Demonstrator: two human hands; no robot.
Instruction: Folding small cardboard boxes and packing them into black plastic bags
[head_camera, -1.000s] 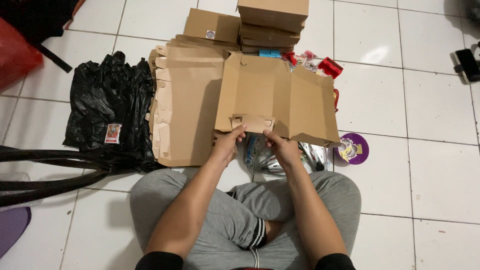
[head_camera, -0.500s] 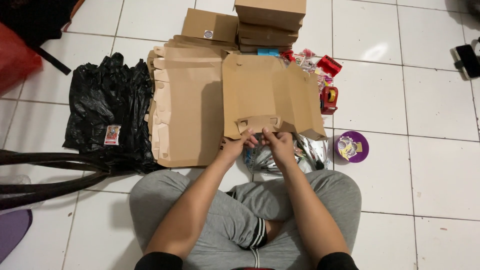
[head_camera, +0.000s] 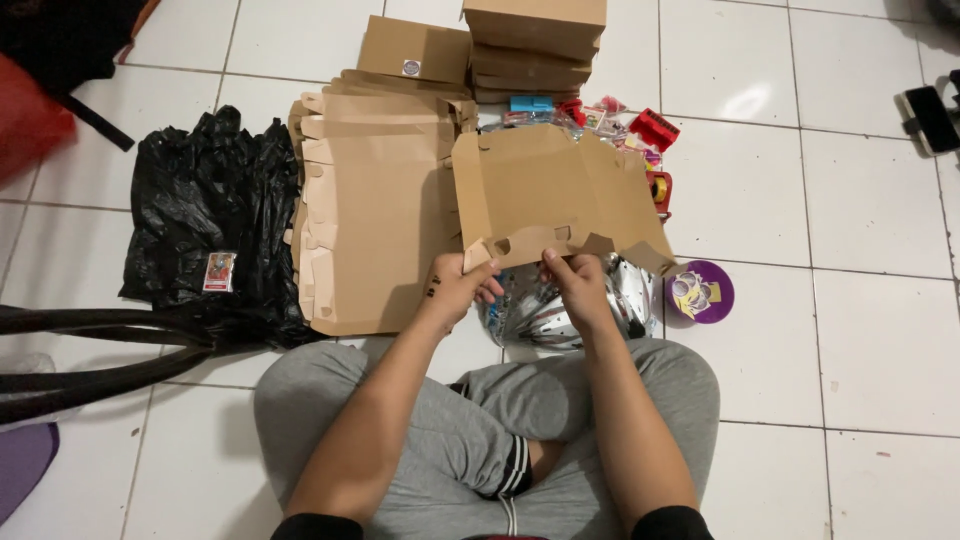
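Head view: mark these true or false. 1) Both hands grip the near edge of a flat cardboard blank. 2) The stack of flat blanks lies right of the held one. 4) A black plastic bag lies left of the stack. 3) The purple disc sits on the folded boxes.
1) Both hands, left hand and right hand, grip the near edge of the cardboard blank: true.
2) False: the stack of blanks lies to its left.
3) Black bag left of the stack: true.
4) False: the purple disc lies on the floor tiles, right of the hands; the folded boxes are farther off.
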